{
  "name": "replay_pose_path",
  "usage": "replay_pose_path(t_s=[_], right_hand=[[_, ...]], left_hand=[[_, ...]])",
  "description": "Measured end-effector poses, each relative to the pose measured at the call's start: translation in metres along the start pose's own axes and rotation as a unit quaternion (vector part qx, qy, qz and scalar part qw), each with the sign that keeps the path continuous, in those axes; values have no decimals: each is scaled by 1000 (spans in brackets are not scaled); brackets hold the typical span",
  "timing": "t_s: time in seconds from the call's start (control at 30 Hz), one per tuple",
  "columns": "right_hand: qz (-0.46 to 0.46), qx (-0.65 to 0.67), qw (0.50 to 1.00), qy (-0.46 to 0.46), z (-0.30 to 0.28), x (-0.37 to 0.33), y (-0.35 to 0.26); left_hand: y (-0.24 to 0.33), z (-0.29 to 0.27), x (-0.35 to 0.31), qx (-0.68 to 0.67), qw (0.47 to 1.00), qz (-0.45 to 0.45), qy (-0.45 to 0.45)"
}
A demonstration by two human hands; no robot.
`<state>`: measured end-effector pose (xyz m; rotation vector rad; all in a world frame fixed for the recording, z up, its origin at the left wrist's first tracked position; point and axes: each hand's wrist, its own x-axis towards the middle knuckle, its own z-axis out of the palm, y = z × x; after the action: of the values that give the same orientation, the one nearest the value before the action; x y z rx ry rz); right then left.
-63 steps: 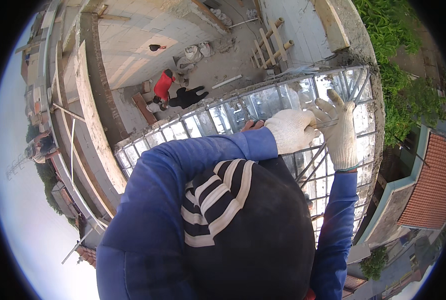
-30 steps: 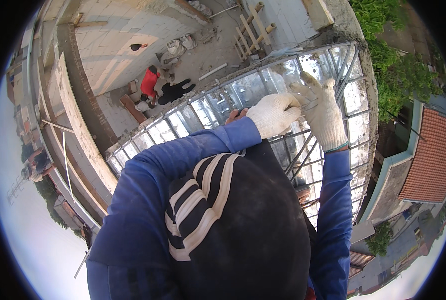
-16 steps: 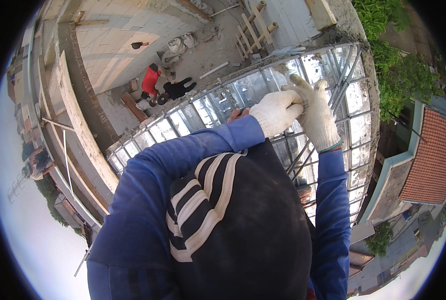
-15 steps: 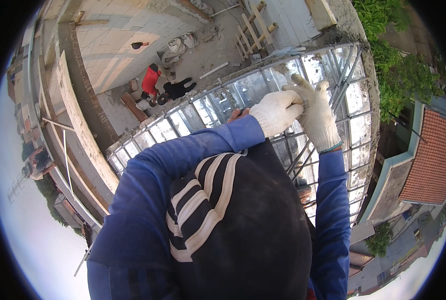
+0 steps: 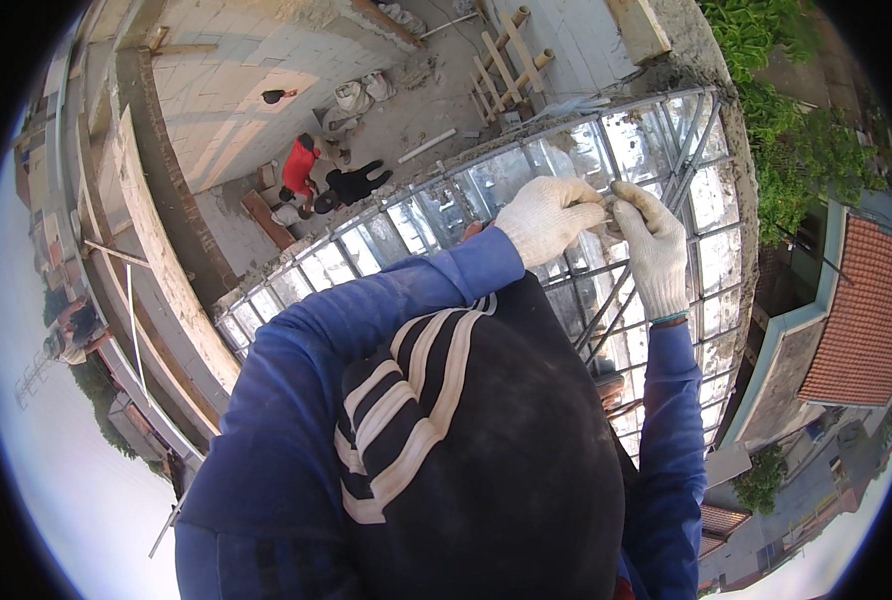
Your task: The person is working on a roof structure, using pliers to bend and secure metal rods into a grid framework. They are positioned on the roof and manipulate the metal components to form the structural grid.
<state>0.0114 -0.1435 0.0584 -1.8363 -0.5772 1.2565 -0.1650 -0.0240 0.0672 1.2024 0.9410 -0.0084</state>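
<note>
Your left hand [image 5: 548, 222] is pinched, right hand [image 5: 656, 255] curled, can't tell if gripping; tips meet over the rebar grid [image 5: 718, 232], diagonal bars [image 5: 694, 152] slanting away-right, nearer your right.

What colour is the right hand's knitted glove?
The glove is off-white with a teal cuff edge, best in the head view.

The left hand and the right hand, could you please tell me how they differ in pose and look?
The left hand points toward the picture's right, while the right hand points up it, with fingers bending left. The right hand's glove shows a teal edge; the left hand's shows none. Both wear whitish knit gloves and blue sleeves.
</note>
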Motion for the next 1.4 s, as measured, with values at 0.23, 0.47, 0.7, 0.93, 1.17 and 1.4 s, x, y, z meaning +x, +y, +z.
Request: replay_pose_path(t_s=[0.23,0.47,0.7,0.93,1.17,1.4], right_hand=[[-77,-141,987,-18,-2,-5,-10],[-335,-398,853,-28,-8,4,-21],[-327,-423,843,-59,-12,-6,-30],[-54,-217,974,-45,-17,-19,-6],[-115,-246,959,86,17,-26,-18],[-18,-168,986,-15,16,-11,-16]], left_hand=[[15,-7,-9,-25,998,-41,-31],[20,-13,-13,-72,990,-114,-46],[10,-21,-10,102,991,-23,-85],[-1,-13,-22,208,970,119,-38],[10,-10,-15,171,983,65,-12],[-12,-14,-17,193,977,91,17]])
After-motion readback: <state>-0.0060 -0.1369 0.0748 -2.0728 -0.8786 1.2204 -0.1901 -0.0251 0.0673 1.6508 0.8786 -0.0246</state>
